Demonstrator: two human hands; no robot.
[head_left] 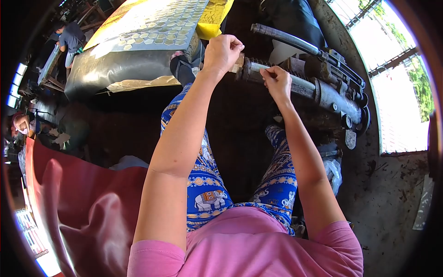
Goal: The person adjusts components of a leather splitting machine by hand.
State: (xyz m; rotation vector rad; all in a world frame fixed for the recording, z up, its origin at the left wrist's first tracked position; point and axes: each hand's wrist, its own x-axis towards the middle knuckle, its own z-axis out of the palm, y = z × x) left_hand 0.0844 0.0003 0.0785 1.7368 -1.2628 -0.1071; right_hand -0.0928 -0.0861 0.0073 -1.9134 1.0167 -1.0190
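Note:
My left hand (pixel 222 56) is raised in front of me with its fingers curled into a pinch. To its right and a little lower, my right hand (pixel 278 84) also pinches, thumb against forefinger. What either hand holds is too small to make out. Behind my right hand lies a long metal machine (pixel 341 104) with a cylindrical body; in this view the fingers overlap its pale rod (pixel 302 86). Just left of my left hand is a table (pixel 120 69) draped in dark sheeting, bearing a grey sheet (pixel 157 27) covered in rounded, pale yellow shapes.
Yellow material (pixel 214 17) lies at that table's right corner. A metal tube (pixel 286 38) extends above the machine. Glossy dark red sheeting (pixel 92 207) spreads at my left. One person (pixel 71 39) works at the far left, another (pixel 22 123) below. A bright window (pixel 397 78) is at right.

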